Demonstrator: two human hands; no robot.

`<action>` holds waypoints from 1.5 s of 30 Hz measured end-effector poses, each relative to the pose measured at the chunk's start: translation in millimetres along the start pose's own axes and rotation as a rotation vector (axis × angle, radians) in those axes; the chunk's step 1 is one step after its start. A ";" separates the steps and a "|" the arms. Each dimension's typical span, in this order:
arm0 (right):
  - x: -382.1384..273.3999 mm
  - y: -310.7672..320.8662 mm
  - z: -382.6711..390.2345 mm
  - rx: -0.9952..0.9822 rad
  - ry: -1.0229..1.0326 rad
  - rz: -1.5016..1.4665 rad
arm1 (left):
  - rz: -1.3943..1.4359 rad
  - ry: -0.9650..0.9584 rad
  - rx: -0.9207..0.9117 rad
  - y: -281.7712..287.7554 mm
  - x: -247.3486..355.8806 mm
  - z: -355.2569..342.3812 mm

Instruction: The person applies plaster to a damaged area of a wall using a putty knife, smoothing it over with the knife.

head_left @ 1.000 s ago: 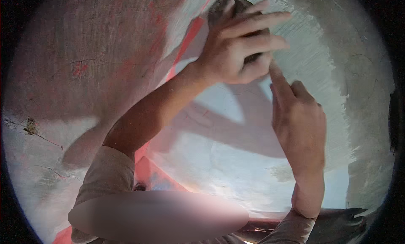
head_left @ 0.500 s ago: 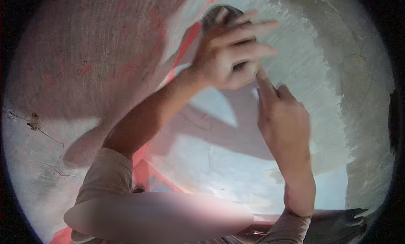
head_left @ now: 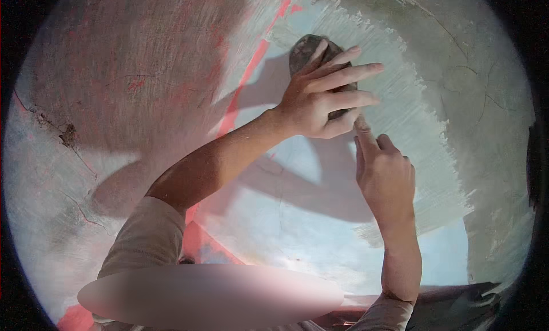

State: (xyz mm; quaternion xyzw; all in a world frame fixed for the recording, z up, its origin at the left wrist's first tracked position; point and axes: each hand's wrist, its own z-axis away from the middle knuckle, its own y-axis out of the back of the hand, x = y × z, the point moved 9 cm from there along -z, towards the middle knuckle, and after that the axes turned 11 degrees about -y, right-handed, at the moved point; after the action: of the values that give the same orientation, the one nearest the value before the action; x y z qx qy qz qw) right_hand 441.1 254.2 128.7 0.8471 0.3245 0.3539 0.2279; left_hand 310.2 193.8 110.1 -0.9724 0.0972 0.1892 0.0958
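Note:
A dark, rounded stone-like block lies against a painted surface. Across its top stretches my left hand, fingers slightly apart and thumb at the near end, holding it down. My right hand comes from the lower right, its index finger extended to the block's near end beside the left thumb. The right hand's other fingers are curled under, and their tips are hidden. Most of the block's underside and middle is hidden by the left fingers.
Around the block spreads a streaky grey-green patch with a ragged right edge. A red stripe runs along the left of the pale blue area. Thin cracks mark the left side. Dark cloth lies at the lower right.
Both hands and the block have shifted nearer, down the picture. My left hand was blurred by motion and is now sharp. The view has also shifted slightly.

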 end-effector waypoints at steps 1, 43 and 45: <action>2.4 5.0 3.7 -0.001 0.000 0.002 | 0.024 0.021 -0.009 -5.6 2.7 -3.4; -32.3 57.9 -26.3 0.038 0.100 0.135 | 0.017 -0.075 0.222 14.9 -35.3 -23.8; -24.3 68.7 -10.8 -0.033 0.016 0.163 | 0.085 0.002 0.278 11.8 -13.0 -24.1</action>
State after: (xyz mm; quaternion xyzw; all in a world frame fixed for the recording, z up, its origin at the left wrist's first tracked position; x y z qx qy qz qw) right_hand 446.7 191.5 167.0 0.8641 0.2502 0.3831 0.2096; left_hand 304.1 179.1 135.2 -0.9450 0.1636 0.1766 0.2215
